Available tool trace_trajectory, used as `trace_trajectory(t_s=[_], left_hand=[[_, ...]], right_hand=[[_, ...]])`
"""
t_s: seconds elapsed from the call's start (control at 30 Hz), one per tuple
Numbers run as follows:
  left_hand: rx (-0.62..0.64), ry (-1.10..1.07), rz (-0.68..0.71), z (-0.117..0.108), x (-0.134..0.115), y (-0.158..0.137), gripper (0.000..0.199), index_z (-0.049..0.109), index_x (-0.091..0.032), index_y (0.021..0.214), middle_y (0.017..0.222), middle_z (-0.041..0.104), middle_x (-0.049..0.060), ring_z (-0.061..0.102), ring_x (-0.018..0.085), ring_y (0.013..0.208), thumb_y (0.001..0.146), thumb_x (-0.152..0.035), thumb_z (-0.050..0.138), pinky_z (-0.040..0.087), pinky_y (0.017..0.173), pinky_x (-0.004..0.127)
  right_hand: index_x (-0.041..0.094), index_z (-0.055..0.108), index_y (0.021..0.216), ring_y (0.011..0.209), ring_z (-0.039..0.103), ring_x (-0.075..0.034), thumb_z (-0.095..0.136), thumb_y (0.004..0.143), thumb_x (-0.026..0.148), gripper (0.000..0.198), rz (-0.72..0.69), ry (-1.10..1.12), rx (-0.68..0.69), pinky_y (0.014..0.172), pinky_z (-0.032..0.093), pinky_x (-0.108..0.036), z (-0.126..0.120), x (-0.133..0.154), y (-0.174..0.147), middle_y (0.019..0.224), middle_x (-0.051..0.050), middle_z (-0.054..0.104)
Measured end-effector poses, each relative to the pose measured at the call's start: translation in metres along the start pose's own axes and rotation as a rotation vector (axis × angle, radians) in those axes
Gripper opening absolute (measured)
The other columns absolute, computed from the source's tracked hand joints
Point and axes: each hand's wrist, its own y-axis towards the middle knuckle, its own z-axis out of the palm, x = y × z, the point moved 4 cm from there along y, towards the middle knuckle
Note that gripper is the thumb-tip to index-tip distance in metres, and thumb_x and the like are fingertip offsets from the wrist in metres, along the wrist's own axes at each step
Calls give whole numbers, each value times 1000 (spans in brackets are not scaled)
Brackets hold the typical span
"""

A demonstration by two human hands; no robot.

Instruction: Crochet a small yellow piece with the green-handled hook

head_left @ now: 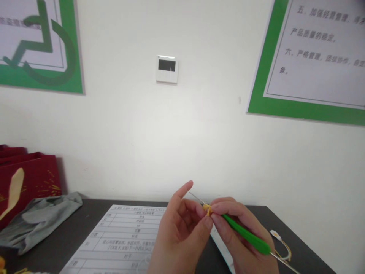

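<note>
Right hand [239, 228] gripping green crochet hook [245, 234]; left hand [182, 228] pinching orange yarn piece [207, 209] at 12 o'clock (tiny). Best kept taut, hook tip close.

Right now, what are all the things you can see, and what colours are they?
crochet hook: one, green handle, in right hand
yarn piece: one, orange, pinched between both hands
paper form: one, white, on table
table: one, black
grey cloth: one, table's left
red bag: one, far left
posters: two, green-edged, on wall
wall device: one, white
left hand: one
right hand: one
</note>
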Motion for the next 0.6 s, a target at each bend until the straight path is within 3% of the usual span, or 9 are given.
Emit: trace_trajectory(t_s=[0.1,0.17,0.27,0.43,0.6], left_hand=[[-14,-2,24,1,0,-1,54,69,-23,121,73,70,-2,65,13,74,70,-16,86,51,75,27],[-36,7,28,2,-1,-1,54,69,-22,120,72,70,-2,65,14,73,69,-16,86,51,74,28],[-75,17,17,3,-3,-1,53,69,-20,118,71,70,-2,64,14,71,67,-15,85,49,70,27],[-85,42,-8,3,-5,0,55,66,-16,121,71,70,-2,57,11,63,68,-15,82,37,56,25],[-82,46,3,3,-7,0,55,64,-14,122,70,69,-2,52,10,59,69,-13,80,34,55,25]], right_hand=[[32,78,84,80,68,-15,75,88,26,7,-45,-17,-17,72,56,-20,-1,2,1,86,0,74],[31,77,91,82,69,-14,71,90,19,14,-122,-48,59,73,57,-19,-1,3,2,89,0,75],[31,73,101,87,70,-12,65,91,11,24,-218,-117,149,77,57,-16,-3,2,2,95,2,75],[30,71,105,92,70,-11,63,91,6,29,-269,-155,139,83,57,-16,-4,0,0,100,2,74],[29,70,102,91,70,-10,64,88,3,30,-284,-170,127,82,56,-15,-2,-2,0,99,3,74]])
